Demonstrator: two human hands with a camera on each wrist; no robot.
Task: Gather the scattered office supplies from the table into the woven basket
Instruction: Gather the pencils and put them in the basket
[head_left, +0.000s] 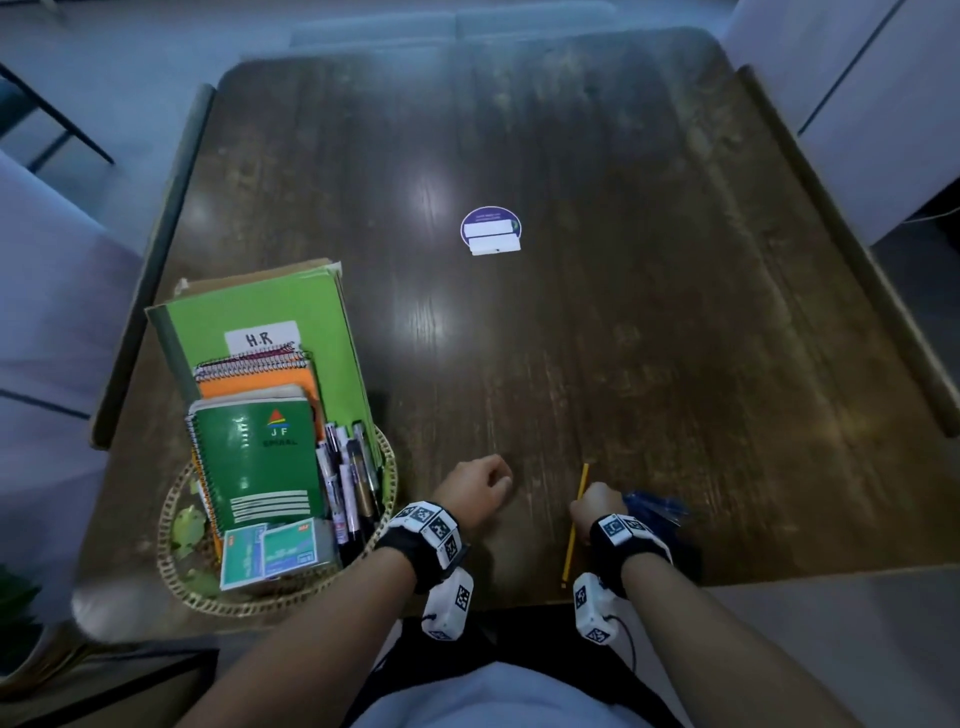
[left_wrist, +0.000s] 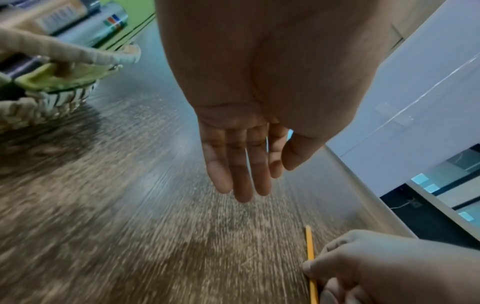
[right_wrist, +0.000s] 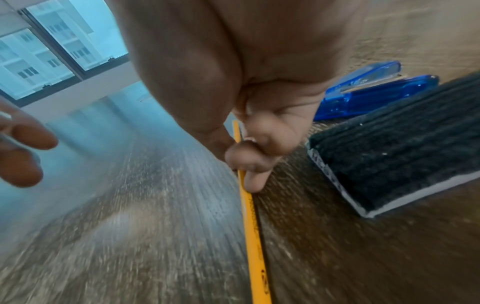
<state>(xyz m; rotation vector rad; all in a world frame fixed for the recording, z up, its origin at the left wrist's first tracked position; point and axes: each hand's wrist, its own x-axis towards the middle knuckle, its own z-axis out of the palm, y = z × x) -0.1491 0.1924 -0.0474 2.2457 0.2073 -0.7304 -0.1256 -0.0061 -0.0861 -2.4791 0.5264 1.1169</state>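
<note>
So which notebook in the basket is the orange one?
The orange notebook is the middle one, wedged between the small green spiral notebook in front and the tall green book marked "H.R" behind.

Bare table (head_left: 597, 338) beyond woven basket (head_left: 387, 467); stapler (right_wrist: 369, 92) and eraser (right_wrist: 394, 148) crowd the near right, well clear of the basket.

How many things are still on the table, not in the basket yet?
3, maybe more hidden: a pencil pinched by the right hand, a blue stapler beside that hand, and a felt eraser next to the stapler.
</note>
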